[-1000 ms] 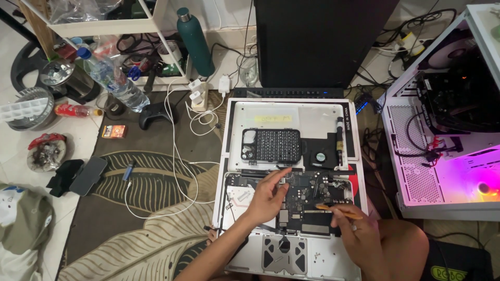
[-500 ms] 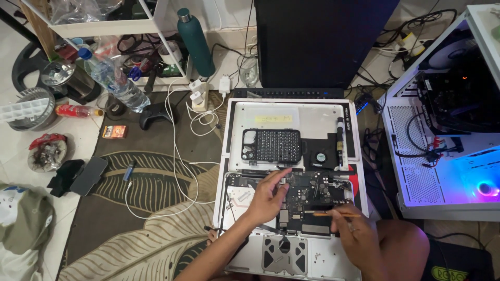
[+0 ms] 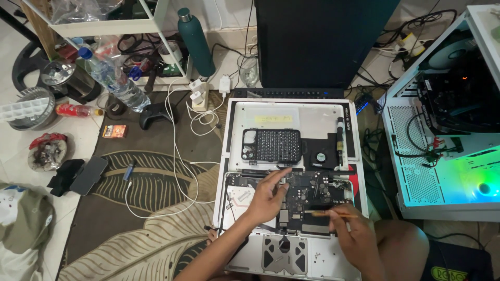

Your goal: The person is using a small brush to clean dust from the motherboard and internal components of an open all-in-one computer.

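Left hand (image 3: 268,195): fingers spread and loose, gripping nothing, fingertips resting on the upper left part of the dark circuit board (image 3: 307,200). Right hand (image 3: 351,231): fingers pinched around a thin wooden-handled brush (image 3: 330,213), which lies almost level with its tip pointing left, low over the board's lower middle. The board sits inside an opened laptop shell (image 3: 291,229) lying flat on the floor just in front of the person, with the trackpad underside (image 3: 284,255) showing near the bottom edge. Just above the shell lies a white tray (image 3: 317,117) holding a black screwdriver bit case (image 3: 272,147), a small black fan (image 3: 319,157) and a screwdriver handle (image 3: 340,140). Further out: a patterned rug (image 3: 151,208) to the left with white cables (image 3: 179,156), a game controller (image 3: 156,113) and a water bottle (image 3: 112,80). A lit open computer case (image 3: 448,135) stands to the right.
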